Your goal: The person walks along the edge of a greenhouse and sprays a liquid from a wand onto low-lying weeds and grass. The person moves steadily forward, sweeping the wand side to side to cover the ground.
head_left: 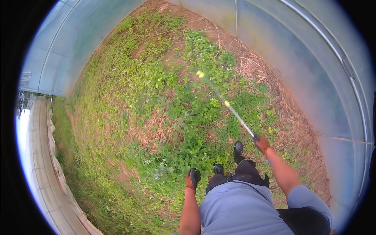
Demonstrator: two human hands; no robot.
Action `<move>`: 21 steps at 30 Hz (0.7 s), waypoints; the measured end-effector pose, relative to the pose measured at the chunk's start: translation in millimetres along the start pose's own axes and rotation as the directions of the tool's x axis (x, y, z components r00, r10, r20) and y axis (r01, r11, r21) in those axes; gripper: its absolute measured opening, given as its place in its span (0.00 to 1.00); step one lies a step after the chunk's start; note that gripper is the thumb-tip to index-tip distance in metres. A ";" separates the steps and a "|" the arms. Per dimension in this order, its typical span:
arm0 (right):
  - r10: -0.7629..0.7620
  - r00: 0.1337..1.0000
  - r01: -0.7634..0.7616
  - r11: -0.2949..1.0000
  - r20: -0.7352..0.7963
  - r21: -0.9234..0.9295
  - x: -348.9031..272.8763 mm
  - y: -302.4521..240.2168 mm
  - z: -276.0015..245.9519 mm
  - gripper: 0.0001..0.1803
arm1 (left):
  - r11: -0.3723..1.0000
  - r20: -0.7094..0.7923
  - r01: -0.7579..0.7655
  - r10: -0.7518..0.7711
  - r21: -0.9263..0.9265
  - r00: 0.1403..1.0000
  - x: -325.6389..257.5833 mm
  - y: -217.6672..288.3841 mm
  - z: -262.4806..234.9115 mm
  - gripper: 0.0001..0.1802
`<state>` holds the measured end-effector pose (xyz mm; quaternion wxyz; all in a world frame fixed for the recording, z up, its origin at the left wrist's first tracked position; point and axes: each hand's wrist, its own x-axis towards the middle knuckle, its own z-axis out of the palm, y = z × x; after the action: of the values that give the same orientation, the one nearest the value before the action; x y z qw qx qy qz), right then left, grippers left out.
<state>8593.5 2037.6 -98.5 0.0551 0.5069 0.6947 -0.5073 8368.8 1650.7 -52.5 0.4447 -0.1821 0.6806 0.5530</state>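
My right hand, in an orange and black glove, is closed around the dark grip of a long silver pole with yellow fittings. The pole slants away up and to the left over low green plants. Its outer part is blurred, and a bright yellow piece sits at the far end; I cannot make out exactly what kind of tool it is. My left hand, gloved alike, hangs low in front of my left side with loosely curled fingers. Nothing shows in it.
Dark boots stand among the weeds. Dry brown straw lines the right side, beside a bluish plastic sheet wall with a metal tube. Another plastic wall rises at the far left; a rolled pale sheet runs below it.
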 end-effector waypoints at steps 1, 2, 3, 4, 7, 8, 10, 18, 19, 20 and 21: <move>0.021 0.995 -0.009 0.993 0.101 -0.114 -21.9 -7.8 1.8 0.17 | 1.000 -0.006 0.014 -0.014 0.002 1.000 0.3 5.4 4.0 0.26; 0.005 0.985 0.023 0.987 0.171 -0.162 -35.9 4.8 4.2 0.19 | 1.000 0.007 0.027 -0.027 0.010 1.000 2.7 12.6 13.7 0.25; -0.004 0.971 0.057 0.976 0.241 -0.210 -50.0 26.7 5.3 0.20 | 0.999 0.022 0.043 -0.043 0.016 0.999 5.3 17.3 23.6 0.25; -0.007 0.972 0.054 0.980 0.237 -0.191 -68.9 41.4 7.0 0.20 | 0.998 0.013 0.047 -0.047 0.043 0.999 8.1 15.2 24.8 0.24; 0.115 0.977 -0.093 0.988 0.182 -0.125 -105.4 68.3 -8.9 0.19 | 0.992 0.024 0.070 -0.073 0.108 0.997 11.5 -0.5 22.6 0.24; 0.181 0.970 -0.166 0.981 0.163 -0.101 -114.4 78.2 -14.5 0.19 | 0.990 0.018 0.095 -0.097 0.105 0.995 11.7 -7.2 21.4 0.24; 0.265 0.964 -0.264 0.959 0.007 0.103 -107.6 124.4 -16.7 0.15 | 0.982 0.041 0.142 -0.148 0.124 0.988 13.2 -8.1 30.3 0.24; 0.366 0.904 -0.426 0.785 0.220 0.450 -55.5 118.5 -40.8 0.14 | 0.947 0.174 0.001 -0.060 0.320 0.983 53.8 9.6 41.4 0.26; 0.344 0.916 -0.399 0.823 0.204 0.405 -67.3 125.8 -33.3 0.14 | 0.960 0.120 0.083 -0.118 0.266 0.986 51.5 23.8 62.0 0.26; 0.304 0.932 -0.357 0.863 0.197 0.357 -76.3 120.4 -31.9 0.14 | 0.954 0.090 0.067 -0.097 0.293 0.991 53.7 31.6 66.0 0.25; 0.266 0.947 -0.312 0.897 0.181 0.314 -85.4 116.9 -35.7 0.14 | 0.963 0.086 0.051 -0.077 0.265 0.993 57.4 40.5 73.8 0.25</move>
<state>8739.0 2006.0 -106.8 0.0885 0.5714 0.5087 -0.6378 8337.8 1745.2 -74.4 0.5145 -0.1171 0.7195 0.4516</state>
